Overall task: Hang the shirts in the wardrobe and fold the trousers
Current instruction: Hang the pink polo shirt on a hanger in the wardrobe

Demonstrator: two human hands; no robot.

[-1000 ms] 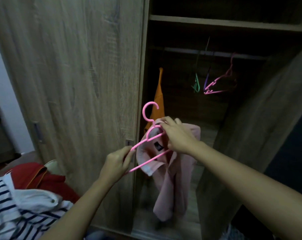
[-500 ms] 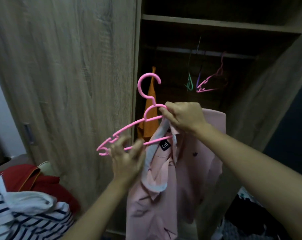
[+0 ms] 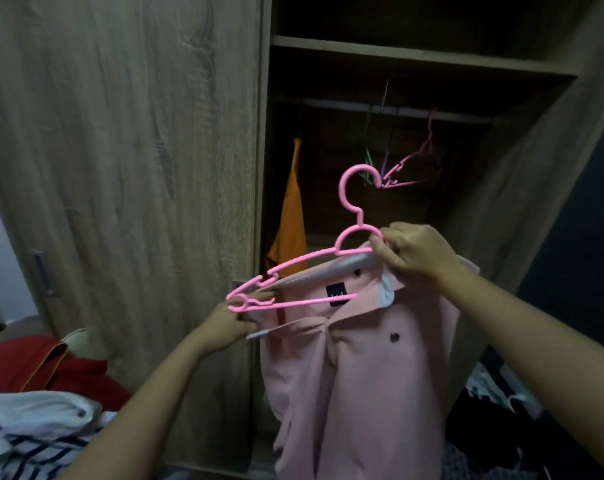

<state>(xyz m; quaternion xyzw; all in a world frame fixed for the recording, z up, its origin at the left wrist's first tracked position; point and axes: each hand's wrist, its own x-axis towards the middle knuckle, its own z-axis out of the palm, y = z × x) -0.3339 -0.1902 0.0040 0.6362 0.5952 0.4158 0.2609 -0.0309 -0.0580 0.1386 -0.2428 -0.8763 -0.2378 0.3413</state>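
Both hands, left hand (image 3: 229,325) and right hand (image 3: 411,252), have lifted the pink polo shirt (image 3: 359,368) at centre frame, gripping its collar and the pink hanger (image 3: 293,268), nearly threaded.

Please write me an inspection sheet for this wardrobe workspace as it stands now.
Surface: wardrobe, right side open; rail under a shelf.
Job's things: pink shirt held up, pink hanger at its collar, not yet fully inside; orange shirt already hanging.
Clutter: striped garment and red garment piled lower left; dark clothes lower right.
Hands: left hand grips the collar and hanger end; right hand pinches the hanger neck and collar.
Cables: nothing seen.
Surroundings: spare hangers on the rail; dim light.
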